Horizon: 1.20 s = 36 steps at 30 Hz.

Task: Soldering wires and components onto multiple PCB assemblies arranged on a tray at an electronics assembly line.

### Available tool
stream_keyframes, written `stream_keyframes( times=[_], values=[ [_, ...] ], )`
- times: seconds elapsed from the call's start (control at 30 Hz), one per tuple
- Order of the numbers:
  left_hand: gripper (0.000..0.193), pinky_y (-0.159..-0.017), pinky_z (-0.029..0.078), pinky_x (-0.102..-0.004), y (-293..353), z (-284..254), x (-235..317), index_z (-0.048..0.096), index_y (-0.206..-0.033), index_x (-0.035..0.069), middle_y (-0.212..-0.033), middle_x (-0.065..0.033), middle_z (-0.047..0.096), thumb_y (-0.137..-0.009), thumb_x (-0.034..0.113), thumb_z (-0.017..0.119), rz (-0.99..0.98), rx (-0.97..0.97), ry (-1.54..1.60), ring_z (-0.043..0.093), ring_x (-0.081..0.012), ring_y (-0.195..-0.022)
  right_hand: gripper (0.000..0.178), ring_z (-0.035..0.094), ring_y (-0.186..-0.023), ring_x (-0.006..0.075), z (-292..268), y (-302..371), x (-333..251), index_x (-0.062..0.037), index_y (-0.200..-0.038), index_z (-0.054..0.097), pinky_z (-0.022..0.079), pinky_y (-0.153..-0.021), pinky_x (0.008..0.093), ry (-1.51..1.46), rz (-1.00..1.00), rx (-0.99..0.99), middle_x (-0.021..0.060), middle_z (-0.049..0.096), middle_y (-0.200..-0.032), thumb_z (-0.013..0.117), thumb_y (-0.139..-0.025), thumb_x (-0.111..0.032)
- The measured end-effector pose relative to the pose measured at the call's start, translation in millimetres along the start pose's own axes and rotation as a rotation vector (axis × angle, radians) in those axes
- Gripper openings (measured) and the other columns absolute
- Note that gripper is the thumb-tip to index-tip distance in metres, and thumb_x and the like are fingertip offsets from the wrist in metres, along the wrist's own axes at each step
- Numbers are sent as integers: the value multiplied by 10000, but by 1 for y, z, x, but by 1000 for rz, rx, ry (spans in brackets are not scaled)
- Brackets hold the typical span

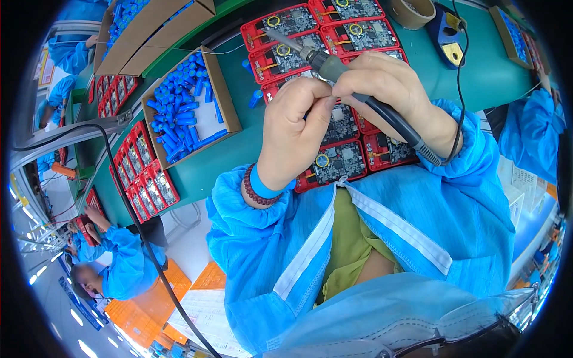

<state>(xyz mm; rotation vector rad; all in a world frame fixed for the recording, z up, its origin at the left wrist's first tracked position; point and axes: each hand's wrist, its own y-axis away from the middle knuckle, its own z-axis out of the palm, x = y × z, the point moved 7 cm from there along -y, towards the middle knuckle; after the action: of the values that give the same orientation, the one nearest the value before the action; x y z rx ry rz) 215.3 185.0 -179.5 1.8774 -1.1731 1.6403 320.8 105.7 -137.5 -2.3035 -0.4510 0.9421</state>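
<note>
My right hand grips a soldering iron by its dark handle, with the metal tip pointing up-left over red trays of circuit boards on the green bench. My left hand is raised next to it, thumb and forefinger pinched at the iron's handle; whether they hold thin solder wire is too small to tell. A bead bracelet and a blue band sit on my left wrist. More red trays with boards lie beneath both hands. The iron's black cord runs back toward its stand.
A cardboard box of blue cylinders stands left of the boards. Further red trays line the bench's left edge. A blue iron stand and a tape roll sit at the back right. Other workers in blue coats are at left and right.
</note>
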Motion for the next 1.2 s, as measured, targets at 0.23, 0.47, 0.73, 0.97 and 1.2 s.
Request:
stream_keyframes(
  times=[0.23, 0.47, 0.73, 0.97, 1.2],
  values=[
    [71, -635, 445, -345, -5, -10, 15, 561, -820, 12, -757, -117, 561, -770, -35, 578, 165, 71, -280, 553, -265, -691, 280, 587, -732, 245, -34, 8, 12, -70, -977, 584, 461, -646, 339, 45, 53, 90, 84, 579, -831, 624, -730, 55],
    [47, -582, 330, -175, -9, -63, -11, 559, -929, 17, -774, 40, 502, -914, 58, 538, -12, 292, -76, 405, -14, -661, 180, 462, -697, 57, -149, 4, 79, -56, -1025, 529, 374, -610, 191, 139, 190, 690, 3, 511, -797, 545, -863, 23],
    [67, -539, 294, -194, -39, -97, -47, 559, -903, 15, -698, 49, 465, -915, 76, 533, -3, 341, -145, 374, -26, -618, 204, 502, -790, 105, -212, -49, 124, -48, -1091, 521, 425, -683, 252, 448, 300, 395, 25, 519, -889, 555, -890, -32],
    [81, -581, 403, -247, -67, -100, -69, 590, -883, 0, -705, -35, 561, -876, 74, 559, 25, 325, -462, 503, -92, -664, 150, 519, -782, 106, -196, -18, 112, -12, -1011, 568, 429, -677, 240, 57, 195, 624, 49, 568, -849, 500, -949, -131],
    [128, -562, 419, -279, -92, -89, -89, 608, -850, 4, -646, -63, 576, -863, 128, 579, -15, 267, -633, 525, -119, -598, 230, 407, -529, 29, -46, -27, 93, -34, -892, 632, 305, -462, 210, -324, 330, 201, -26, 494, -632, 481, -938, -201]
  ],
)
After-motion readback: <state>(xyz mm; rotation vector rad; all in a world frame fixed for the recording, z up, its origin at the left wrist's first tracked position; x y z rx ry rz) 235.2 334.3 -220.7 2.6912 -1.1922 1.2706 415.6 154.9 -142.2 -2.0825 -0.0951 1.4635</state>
